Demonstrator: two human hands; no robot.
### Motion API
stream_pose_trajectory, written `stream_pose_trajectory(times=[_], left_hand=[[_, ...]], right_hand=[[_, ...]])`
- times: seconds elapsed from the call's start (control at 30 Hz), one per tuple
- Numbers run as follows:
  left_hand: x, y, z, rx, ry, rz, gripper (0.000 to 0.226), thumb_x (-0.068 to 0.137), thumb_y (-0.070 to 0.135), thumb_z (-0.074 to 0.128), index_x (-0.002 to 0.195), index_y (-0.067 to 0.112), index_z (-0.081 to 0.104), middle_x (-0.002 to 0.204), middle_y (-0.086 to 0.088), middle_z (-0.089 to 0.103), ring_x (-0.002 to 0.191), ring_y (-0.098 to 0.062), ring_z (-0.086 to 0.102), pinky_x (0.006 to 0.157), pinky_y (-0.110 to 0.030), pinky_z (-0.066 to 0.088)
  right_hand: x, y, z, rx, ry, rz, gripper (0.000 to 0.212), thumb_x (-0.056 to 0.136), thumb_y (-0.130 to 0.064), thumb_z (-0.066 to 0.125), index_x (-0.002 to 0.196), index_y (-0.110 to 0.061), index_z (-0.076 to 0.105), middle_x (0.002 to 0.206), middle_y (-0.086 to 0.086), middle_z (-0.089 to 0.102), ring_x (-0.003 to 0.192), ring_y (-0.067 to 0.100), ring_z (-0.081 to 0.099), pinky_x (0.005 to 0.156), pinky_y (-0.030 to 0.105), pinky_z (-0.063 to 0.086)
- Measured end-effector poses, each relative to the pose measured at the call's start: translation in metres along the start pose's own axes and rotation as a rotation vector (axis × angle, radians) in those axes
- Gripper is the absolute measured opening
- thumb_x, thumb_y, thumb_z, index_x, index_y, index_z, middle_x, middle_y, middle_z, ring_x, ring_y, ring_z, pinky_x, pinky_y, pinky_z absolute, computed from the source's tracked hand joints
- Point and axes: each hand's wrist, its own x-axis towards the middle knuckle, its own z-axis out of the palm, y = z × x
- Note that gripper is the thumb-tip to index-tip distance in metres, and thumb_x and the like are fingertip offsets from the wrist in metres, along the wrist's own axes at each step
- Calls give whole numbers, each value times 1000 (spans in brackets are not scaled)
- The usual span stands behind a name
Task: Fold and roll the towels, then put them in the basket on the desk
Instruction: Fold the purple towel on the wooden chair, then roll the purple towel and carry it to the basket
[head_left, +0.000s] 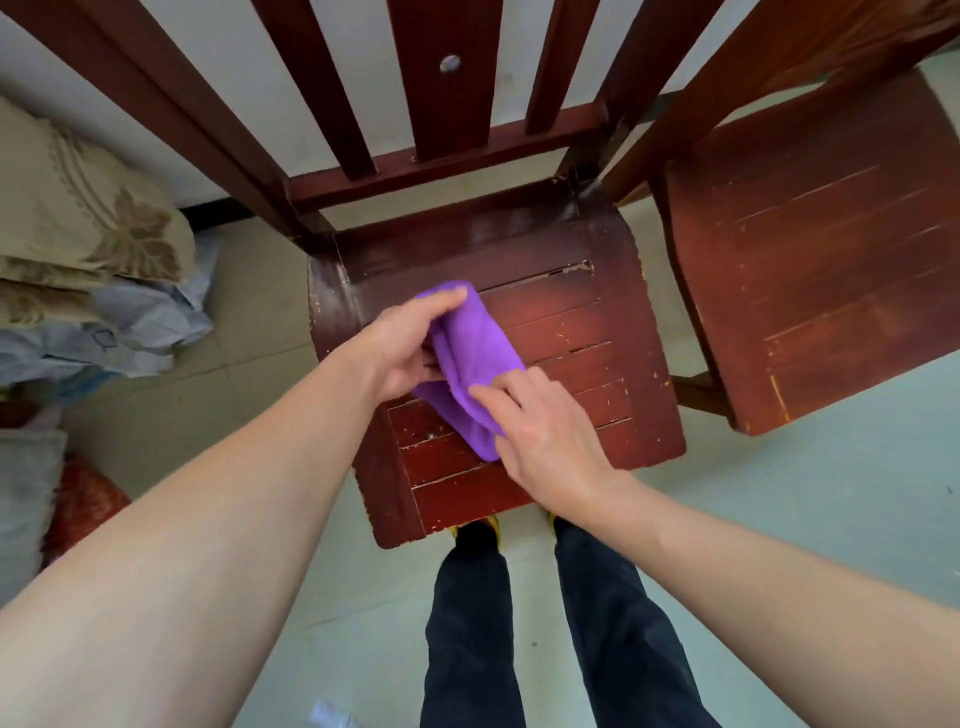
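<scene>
A purple towel (470, 358), folded into a narrow thick band, lies slantwise on the seat of a dark red wooden chair (587, 322). My left hand (402, 345) grips its far end, thumb on top and fingers tucked under the cloth. My right hand (540, 436) presses down on the near end, fingers spread over the fabric. No basket or desk is in view.
A second red wooden chair (810, 280) stands close on the right. Folded bedding and pale cloth (88, 249) are piled on the left, with a red bag (83, 499) below them. My legs and shoes (478, 530) stand at the chair's front edge on a tiled floor.
</scene>
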Motion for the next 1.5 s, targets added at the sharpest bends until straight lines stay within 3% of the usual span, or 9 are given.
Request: stream_pose_trajectory(times=[0.07,0.23,0.4,0.53,0.8,0.97,1.13,1.27,1.5], left_hand=[[0,2,-8,107,149,88,12,81,7,65,90,14,63,90,-7,64,82,-21,61,69,-32,52],[1,-8,-35,375,282,192,31,71,-15,61,71,16,57,66,-5,57,59,-20,52,58,-29,48],[-11,-21,-30,1052,530,581,43,68,0,63,106,19,54,95,-5,57,92,-27,54,78,-37,47],[-22,-23,-19,1572,325,942,58,74,0,56,128,22,50,103,-11,47,98,-34,50,69,-43,47],[-8,-36,-29,1663,144,664,72,83,3,50,148,27,30,108,-10,45,103,-32,48,80,-40,44],[-17,-22,-22,1980,247,827,77,78,16,60,147,26,29,143,-17,34,126,-35,36,94,-42,36],[-8,-19,-9,2152,72,780,93,83,29,64,152,23,1,155,-9,21,144,-28,17,111,-40,22],[-13,-18,11,2196,57,661,85,78,26,65,149,17,19,132,-9,41,122,-28,41,102,-38,32],[-94,-36,58,2148,-47,677,41,78,20,62,117,20,49,121,-6,45,114,-28,44,91,-39,35]], right_hand=[[-13,-2,10,67,-57,-31,45,71,1,52,114,-5,63,102,8,60,86,30,53,65,41,46],[-32,-4,32,171,-163,-29,29,73,0,60,101,-2,67,105,7,62,93,28,57,78,40,50],[-18,-3,38,280,-162,177,15,82,-15,57,87,-7,68,94,0,62,87,25,54,78,39,48],[-16,3,32,79,-194,119,2,75,-12,63,76,-11,62,82,3,56,75,27,50,64,41,46],[-25,28,34,-40,-289,123,19,72,-6,72,78,-20,60,84,-2,50,76,21,46,61,29,26],[-14,19,15,145,-356,281,20,96,-38,47,103,-23,57,100,-6,55,95,19,49,75,34,39],[-11,30,6,-12,-198,468,51,81,-42,69,124,-20,53,119,0,53,107,23,51,79,35,48],[-9,27,6,-2,-308,470,69,82,-41,65,143,-24,35,132,1,47,120,23,42,92,37,42],[-71,7,-56,-67,-243,473,44,67,-30,71,106,-15,59,113,6,55,105,28,49,77,39,39]])
